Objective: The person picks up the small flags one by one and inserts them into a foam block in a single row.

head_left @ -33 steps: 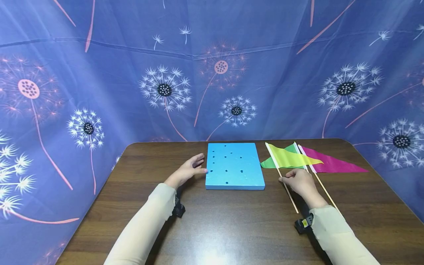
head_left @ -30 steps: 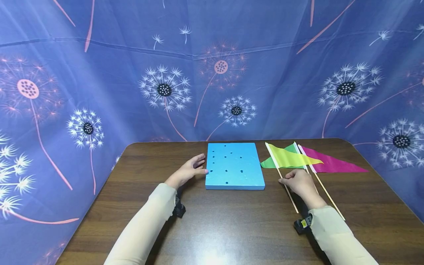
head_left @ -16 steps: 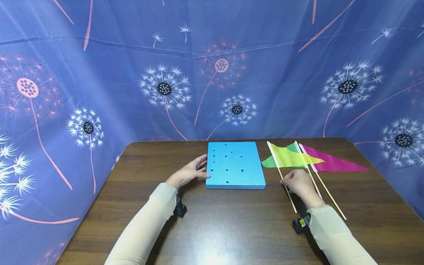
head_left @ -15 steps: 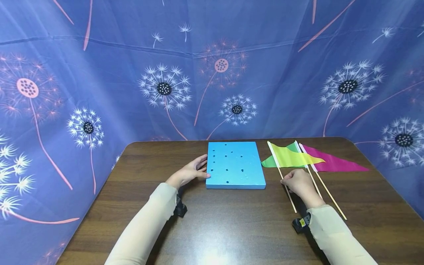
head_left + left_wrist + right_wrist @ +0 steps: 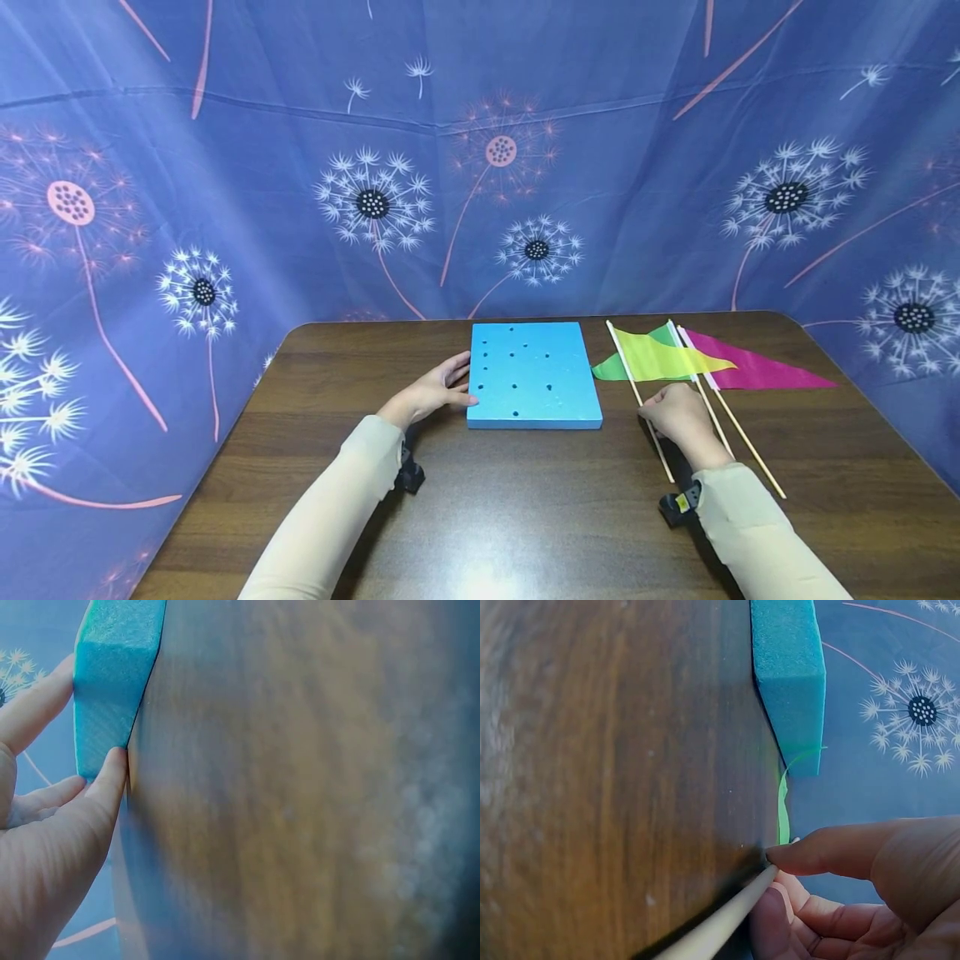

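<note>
Left hand [image 5: 431, 392] has shifted its thumb slightly along the blue board [image 5: 534, 371], fingers extended; right hand [image 5: 678, 417] pinches the yellow flag [image 5: 663, 357] beside it. Pickup seems in hand, calling for a clean lift.

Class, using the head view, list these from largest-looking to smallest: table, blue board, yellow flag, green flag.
1. The table
2. The blue board
3. The yellow flag
Unranked: the green flag, partly hidden behind the yellow flag.
</note>
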`<act>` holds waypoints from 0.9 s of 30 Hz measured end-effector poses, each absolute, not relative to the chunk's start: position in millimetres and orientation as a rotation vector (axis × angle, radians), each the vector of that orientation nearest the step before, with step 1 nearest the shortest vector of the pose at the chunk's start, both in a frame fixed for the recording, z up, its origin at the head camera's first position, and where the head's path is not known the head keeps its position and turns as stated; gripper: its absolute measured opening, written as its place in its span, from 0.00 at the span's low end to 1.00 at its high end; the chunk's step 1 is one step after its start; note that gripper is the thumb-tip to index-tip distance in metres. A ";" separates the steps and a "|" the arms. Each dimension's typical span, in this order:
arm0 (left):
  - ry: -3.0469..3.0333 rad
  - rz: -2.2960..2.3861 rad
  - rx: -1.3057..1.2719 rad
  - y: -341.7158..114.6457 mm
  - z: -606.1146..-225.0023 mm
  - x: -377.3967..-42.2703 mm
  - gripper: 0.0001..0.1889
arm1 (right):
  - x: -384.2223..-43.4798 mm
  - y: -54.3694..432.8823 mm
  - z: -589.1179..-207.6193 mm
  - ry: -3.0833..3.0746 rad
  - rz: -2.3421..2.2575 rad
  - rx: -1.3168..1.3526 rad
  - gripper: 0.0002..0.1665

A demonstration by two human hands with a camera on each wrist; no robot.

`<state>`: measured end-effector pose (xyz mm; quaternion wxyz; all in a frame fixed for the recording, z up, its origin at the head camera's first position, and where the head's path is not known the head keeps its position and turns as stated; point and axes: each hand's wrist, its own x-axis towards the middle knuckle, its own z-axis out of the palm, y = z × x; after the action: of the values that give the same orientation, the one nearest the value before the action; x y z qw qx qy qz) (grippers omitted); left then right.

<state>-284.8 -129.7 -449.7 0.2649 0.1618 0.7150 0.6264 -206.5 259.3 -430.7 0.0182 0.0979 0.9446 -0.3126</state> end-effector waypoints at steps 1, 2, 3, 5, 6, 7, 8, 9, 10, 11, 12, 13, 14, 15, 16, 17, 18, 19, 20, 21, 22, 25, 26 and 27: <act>1.928 1.696 0.444 -129.8 -450.0 -284.5 0.49 | -206.2 259.5 -430.4 2.933 -0.973 0.304 0.11; 1.923 1.700 0.454 -129.8 -450.4 -284.3 0.48 | -206.1 260.0 -430.2 2.927 -0.983 0.306 0.11; 1.918 1.702 0.460 -129.9 -450.9 -284.1 0.48 | -205.7 260.2 -430.3 2.913 -1.003 0.307 0.11; 1.912 1.701 0.457 -130.2 -451.6 -283.9 0.48 | -205.5 261.4 -430.9 2.877 -1.060 0.315 0.11; 1.911 1.698 0.460 -130.3 -451.9 -283.7 0.48 | -205.5 262.1 -431.7 2.845 -1.111 0.323 0.11; 1.911 1.694 0.461 -130.5 -452.0 -283.6 0.48 | -205.5 262.9 -432.3 2.814 -1.156 0.331 0.12; 1.911 1.692 0.456 -130.4 -452.1 -283.6 0.48 | -205.8 263.9 -433.2 2.779 -1.206 0.339 0.12; 1.912 1.688 0.455 -130.3 -451.9 -283.4 0.48 | -205.9 264.9 -433.7 2.747 -1.251 0.347 0.13; 1.913 1.685 0.458 -130.4 -451.6 -283.1 0.47 | -206.3 266.1 -434.0 2.722 -1.289 0.355 0.14; 1.914 1.684 0.460 -130.4 -451.1 -282.9 0.47 | -206.7 267.1 -434.2 2.700 -1.320 0.363 0.14; 1.916 1.680 0.464 -130.2 -450.4 -282.6 0.47 | -207.1 268.0 -434.4 2.676 -1.349 0.372 0.15; 1.918 1.678 0.465 -130.0 -449.8 -282.4 0.47 | -207.6 268.9 -434.4 2.662 -1.365 0.375 0.15; 1.920 1.674 0.465 -129.9 -449.2 -282.1 0.47 | -208.0 269.6 -434.3 2.644 -1.383 0.383 0.15; 1.924 1.670 0.469 -129.7 -448.5 -281.8 0.47 | -208.4 270.0 -433.9 2.630 -1.397 0.391 0.15; 1.928 1.665 0.468 -129.6 -448.0 -281.6 0.47 | -208.8 270.2 -433.6 2.611 -1.414 0.402 0.15; 1.931 1.662 0.468 -129.5 -447.6 -281.5 0.47 | -209.1 270.3 -433.2 2.595 -1.430 0.411 0.15; 1.935 1.658 0.467 -129.3 -447.3 -281.3 0.47 | -209.4 270.4 -432.7 2.577 -1.447 0.421 0.15; 1.940 1.653 0.468 -129.4 -447.2 -281.4 0.47 | -209.6 270.2 -432.1 2.561 -1.467 0.430 0.14; 1.945 1.647 0.471 -129.5 -447.0 -281.3 0.47 | -209.7 269.9 -431.4 2.548 -1.485 0.443 0.14; 1.948 1.643 0.471 -129.5 -446.9 -281.2 0.47 | -209.8 269.6 -430.8 2.538 -1.504 0.448 0.14; 1.951 1.640 0.471 -129.4 -446.7 -281.0 0.47 | -209.8 269.4 -430.0 2.531 -1.523 0.450 0.15; 1.958 1.631 0.463 -129.4 -446.0 -280.1 0.47 | -209.7 267.8 -427.3 2.525 -1.577 0.448 0.16; 1.959 1.630 0.460 -129.3 -445.7 -279.8 0.47 | -209.7 267.3 -426.2 2.530 -1.592 0.444 0.17; 1.958 1.633 0.455 -129.0 -445.3 -279.8 0.47 | -209.7 266.5 -425.2 2.533 -1.606 0.437 0.17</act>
<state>-279.8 -129.0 -445.3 0.2724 0.1692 0.7274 0.6067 -209.7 266.5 -425.2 0.0553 0.1441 0.8345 -0.5290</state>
